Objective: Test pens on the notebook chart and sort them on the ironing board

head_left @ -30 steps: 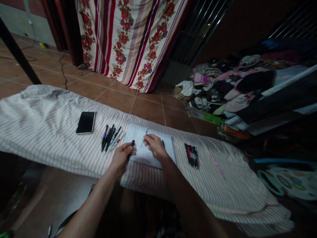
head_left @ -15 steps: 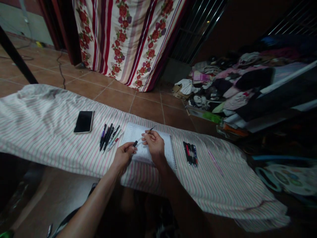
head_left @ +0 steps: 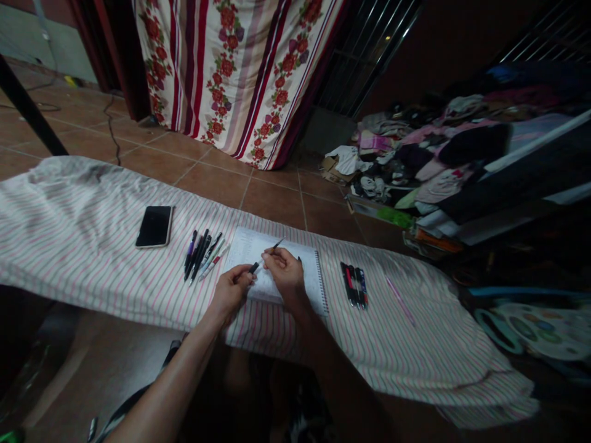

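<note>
Phone [head_left: 155, 226] sits over to the left, then a loose bunch of pens [head_left: 199, 255] just beside the notebook [head_left: 263, 288]. My left hand [head_left: 234, 286] is pinching a dark pen piece [head_left: 253, 267], long axis slanting up-right toward the other fingers. The right hand [head_left: 286, 271], super close, grips a slim stick [head_left: 277, 243], also slanting up-right. Can't tell if the pieces touch. Past the spiral edge [head_left: 322, 282], striped cloth [head_left: 378, 338] runs under a row of pens [head_left: 354, 286].

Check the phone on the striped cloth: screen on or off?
Looks off: the phone lies face up, its screen black, nothing lit.
</note>
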Demonstrator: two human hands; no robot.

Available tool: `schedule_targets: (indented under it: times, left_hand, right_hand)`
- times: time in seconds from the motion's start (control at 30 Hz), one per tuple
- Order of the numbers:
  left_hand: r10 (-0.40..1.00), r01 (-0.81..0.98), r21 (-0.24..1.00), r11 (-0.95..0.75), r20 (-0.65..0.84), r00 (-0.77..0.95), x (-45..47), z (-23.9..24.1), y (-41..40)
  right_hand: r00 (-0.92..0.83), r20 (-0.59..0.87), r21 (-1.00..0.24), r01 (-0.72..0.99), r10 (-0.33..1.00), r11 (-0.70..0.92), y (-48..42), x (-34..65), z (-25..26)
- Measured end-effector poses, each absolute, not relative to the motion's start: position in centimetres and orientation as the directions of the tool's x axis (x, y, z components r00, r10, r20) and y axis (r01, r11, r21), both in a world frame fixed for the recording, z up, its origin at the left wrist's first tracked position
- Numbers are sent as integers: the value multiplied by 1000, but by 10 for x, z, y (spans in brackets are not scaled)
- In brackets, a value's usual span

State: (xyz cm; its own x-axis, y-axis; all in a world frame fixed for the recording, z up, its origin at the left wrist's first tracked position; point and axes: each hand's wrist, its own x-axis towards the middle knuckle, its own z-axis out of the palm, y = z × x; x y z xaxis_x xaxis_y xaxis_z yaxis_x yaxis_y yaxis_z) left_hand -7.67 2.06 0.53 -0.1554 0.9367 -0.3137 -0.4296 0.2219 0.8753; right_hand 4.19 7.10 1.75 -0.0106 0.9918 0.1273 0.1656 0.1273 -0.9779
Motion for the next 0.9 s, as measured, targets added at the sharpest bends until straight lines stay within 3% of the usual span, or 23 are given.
schedule_targets:
  times: [0.2, 0.6, 0.9]
  left_hand:
    - [947, -441, 876, 194, -285, -150, -75, 4, 21]
    - [960, -441, 880, 177, -253, -120, -69, 3, 22]
    - [953, -404, 892, 204, -275, -126, -62, 7, 21]
  right_hand:
    - [-74, 126, -954, 264, 989, 141, 65, 44, 22]
    - [20, 12, -974, 228, 1000, 7, 49, 53, 27]
    - [63, 32, -984, 179, 997, 20, 53, 58, 25]
